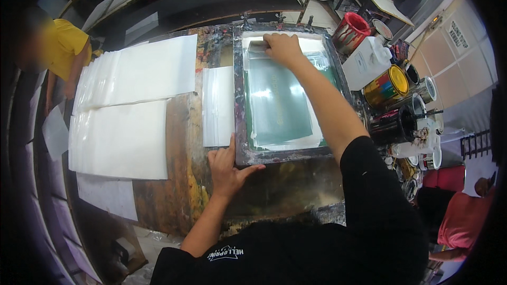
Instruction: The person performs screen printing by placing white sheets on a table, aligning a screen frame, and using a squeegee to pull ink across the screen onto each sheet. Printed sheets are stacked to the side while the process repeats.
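A screen printing frame (240,100) with a dark, paint-stained border lies on the worktable before me. Its green mesh (280,95) has white ink smeared around the edges. My right hand (284,48) is at the far end of the screen, fingers closed on a squeegee (257,47), mostly hidden by the hand. My left hand (228,171) rests at the near left corner of the frame, index finger along the left side and thumb stretched along the near edge; it holds nothing. White sheets in clear plastic (217,108) stick out from under the frame's left side.
Stacks of white plastic sleeves (132,74) cover the table's left part. Paint cans (388,87), a white jug (367,63) and a red bucket (352,29) crowd the right. A person in yellow (68,47) stands at left, another in pink (465,219) at lower right.
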### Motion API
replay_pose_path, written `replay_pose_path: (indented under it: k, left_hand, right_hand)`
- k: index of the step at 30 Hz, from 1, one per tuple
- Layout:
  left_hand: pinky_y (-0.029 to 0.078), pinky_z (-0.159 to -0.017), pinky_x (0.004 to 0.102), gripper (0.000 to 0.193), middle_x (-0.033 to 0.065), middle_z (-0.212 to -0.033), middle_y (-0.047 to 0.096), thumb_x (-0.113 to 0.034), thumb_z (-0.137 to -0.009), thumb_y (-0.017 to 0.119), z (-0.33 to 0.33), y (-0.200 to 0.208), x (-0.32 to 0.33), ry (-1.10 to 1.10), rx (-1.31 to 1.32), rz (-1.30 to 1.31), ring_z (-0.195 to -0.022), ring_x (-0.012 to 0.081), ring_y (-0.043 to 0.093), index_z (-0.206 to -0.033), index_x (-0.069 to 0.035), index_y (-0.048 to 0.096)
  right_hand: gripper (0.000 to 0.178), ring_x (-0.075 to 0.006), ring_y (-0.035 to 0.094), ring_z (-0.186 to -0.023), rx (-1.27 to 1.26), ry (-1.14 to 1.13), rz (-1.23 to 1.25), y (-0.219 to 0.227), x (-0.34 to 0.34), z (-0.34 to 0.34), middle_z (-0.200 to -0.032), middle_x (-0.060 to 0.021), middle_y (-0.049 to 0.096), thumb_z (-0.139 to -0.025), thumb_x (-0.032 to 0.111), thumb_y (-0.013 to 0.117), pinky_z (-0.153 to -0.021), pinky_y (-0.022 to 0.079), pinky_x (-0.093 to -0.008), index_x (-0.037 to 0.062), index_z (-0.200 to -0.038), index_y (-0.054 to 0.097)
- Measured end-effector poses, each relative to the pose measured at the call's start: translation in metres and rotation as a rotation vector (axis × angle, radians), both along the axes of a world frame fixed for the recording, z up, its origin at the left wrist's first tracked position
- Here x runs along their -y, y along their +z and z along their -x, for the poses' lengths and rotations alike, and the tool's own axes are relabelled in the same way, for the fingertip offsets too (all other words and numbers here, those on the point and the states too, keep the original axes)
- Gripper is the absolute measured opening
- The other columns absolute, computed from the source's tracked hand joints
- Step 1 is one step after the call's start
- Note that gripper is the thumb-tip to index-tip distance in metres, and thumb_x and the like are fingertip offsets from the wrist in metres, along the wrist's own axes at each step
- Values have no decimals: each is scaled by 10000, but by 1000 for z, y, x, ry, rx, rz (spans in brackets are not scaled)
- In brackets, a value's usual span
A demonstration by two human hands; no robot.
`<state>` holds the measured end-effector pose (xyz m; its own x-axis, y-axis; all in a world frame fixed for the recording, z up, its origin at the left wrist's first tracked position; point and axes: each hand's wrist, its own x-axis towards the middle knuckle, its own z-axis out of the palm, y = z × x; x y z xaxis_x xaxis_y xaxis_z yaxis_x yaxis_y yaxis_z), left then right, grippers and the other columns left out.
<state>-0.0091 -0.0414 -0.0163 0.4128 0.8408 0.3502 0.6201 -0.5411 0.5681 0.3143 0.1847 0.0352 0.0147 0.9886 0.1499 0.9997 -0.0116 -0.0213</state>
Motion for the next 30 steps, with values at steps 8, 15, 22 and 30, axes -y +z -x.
replay_pose_path:
  k: [8,15,22,30]
  left_hand:
    - [399,-902,417,1168,99,-866,637,-676,-730,837,1,-9,0,-3,11,-73,-832,276,561,-1554,73,481]
    - [449,-998,419,1019,163,-1099,703,-529,-823,885,-18,18,-1,-6,418,150,-935,268,623,-1538,82,492]
    - [355,-1197,491,1045,303,-1569,446,-520,-893,832,-50,107,-30,-147,769,100,-1413,394,477,-1642,27,349]
    - [-141,-1178,790,1232,331,-1742,114,-958,-886,345,-20,-2,20,157,-566,117,-1637,478,-3,-1680,-17,280]
  right_hand:
    - [303,-346,700,-992,-77,112,23,13,166,52,-1035,-109,705,-848,277,735,-818,519,-542,114,-1085,639]
    - [447,-346,660,-877,-99,110,-112,76,277,92,-947,-154,644,-872,438,765,-813,477,-495,47,-1029,618]
    - [599,-300,643,-784,19,134,-679,169,205,74,-806,-100,658,-925,656,686,-822,406,-484,69,-813,652]
    - [781,-312,678,-685,-104,79,-584,228,152,61,-678,-134,662,-960,783,545,-703,503,-459,47,-768,722]
